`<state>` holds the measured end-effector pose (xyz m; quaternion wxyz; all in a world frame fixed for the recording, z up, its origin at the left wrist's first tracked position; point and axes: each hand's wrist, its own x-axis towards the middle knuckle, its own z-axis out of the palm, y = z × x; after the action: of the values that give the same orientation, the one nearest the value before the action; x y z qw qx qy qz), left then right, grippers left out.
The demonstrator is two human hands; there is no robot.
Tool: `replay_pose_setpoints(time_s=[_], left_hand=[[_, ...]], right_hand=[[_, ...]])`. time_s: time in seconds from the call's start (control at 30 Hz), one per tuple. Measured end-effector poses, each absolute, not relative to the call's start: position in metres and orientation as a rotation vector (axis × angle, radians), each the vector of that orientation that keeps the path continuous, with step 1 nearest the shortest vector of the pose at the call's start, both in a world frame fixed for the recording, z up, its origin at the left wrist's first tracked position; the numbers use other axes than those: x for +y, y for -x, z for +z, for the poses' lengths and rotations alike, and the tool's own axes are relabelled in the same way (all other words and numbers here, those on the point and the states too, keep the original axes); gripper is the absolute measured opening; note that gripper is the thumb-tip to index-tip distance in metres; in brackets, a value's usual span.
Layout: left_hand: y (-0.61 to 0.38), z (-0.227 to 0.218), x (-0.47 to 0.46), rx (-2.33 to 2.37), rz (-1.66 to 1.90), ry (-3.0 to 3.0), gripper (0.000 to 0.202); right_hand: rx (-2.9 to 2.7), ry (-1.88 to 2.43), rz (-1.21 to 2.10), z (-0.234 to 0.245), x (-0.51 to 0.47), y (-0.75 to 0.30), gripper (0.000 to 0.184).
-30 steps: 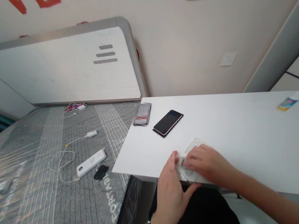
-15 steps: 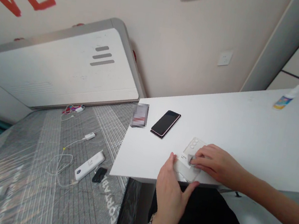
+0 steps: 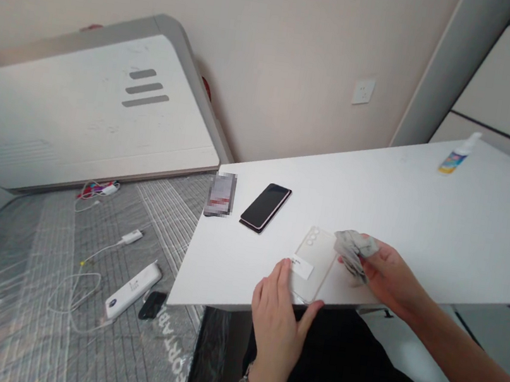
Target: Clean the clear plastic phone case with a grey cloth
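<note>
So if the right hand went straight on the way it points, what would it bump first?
The right hand would probably meet the clear phone case first, just past its grey cloth.

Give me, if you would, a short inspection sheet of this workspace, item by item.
Surface: white desk, smooth top.
Job's things: clear phone case lying flat, small white label on it; crumpled grey cloth.
Clutter: black phone and blurred card on the desk; spray bottle further along.
Hands: left hand against the case's edge, fingers spread; right hand gripping the cloth beside the case.
Cables: white cable and red tangled cable on the mattress, below the desk.
Surroundings: plastic-wrapped mattress, power bank, wall socket.
</note>
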<state>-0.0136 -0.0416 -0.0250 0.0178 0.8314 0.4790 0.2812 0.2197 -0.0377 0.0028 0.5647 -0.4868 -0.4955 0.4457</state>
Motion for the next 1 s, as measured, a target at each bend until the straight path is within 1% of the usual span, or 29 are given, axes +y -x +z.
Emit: replay_pose_setpoints(time_s=[0.1, 0.23, 0.3, 0.4, 0.53, 0.63, 0.7, 0.73, 0.77, 0.83, 0.87, 0.93, 1.0], left_hand=[[0.013, -0.025, -0.042, 1.487, 0.882, -2.586, 0.073], [0.014, -0.026, -0.042, 1.484, 0.878, -2.583, 0.072], [0.014, -0.027, -0.041, 1.485, 0.869, -2.580, 0.072], [0.014, -0.028, -0.041, 1.480, 0.861, -2.567, 0.074], [0.015, -0.016, -0.049, 1.468, 0.931, -2.486, 0.073], [0.014, 0.004, -0.065, 1.269, 0.997, -2.350, 0.076], [0.012, 0.018, -0.075, 1.091, 0.960, -2.135, 0.080], [0.010, 0.024, -0.078, 1.041, 0.913, -1.996, 0.075], [0.009, 0.030, -0.080, 1.017, 0.854, -1.856, 0.062], [0.008, 0.037, -0.078, 0.987, 0.766, -1.629, 0.023], [0.008, 0.039, -0.076, 0.969, 0.765, -1.538, 0.018], [0.012, 0.040, -0.072, 0.926, 0.779, -1.368, 0.022], [0.017, 0.039, -0.069, 0.888, 0.744, -1.247, 0.023]], right_hand=[[-1.001, 1.115, 1.112, 0.009, -0.041, -0.226, 0.032], [-1.034, 1.215, 0.969, 0.024, -0.048, -0.248, 0.024], [-1.041, 1.226, 0.985, 0.032, -0.053, -0.257, 0.028], [-1.013, 1.199, 1.123, 0.042, -0.059, -0.260, 0.037], [-1.005, 1.225, 1.142, 0.050, -0.069, -0.242, 0.040], [-0.946, 1.235, 1.278, 0.050, -0.078, -0.216, 0.044], [-0.858, 1.216, 1.397, 0.046, -0.086, -0.197, 0.046], [-0.808, 1.215, 1.441, 0.043, -0.091, -0.188, 0.047], [-0.760, 1.224, 1.468, 0.039, -0.095, -0.179, 0.046], [-0.699, 1.249, 1.461, 0.031, -0.104, -0.166, 0.045], [-0.684, 1.261, 1.434, 0.027, -0.109, -0.161, 0.045], [-0.665, 1.252, 1.397, 0.019, -0.117, -0.155, 0.044], [-0.629, 1.151, 1.428, 0.011, -0.124, -0.153, 0.044]])
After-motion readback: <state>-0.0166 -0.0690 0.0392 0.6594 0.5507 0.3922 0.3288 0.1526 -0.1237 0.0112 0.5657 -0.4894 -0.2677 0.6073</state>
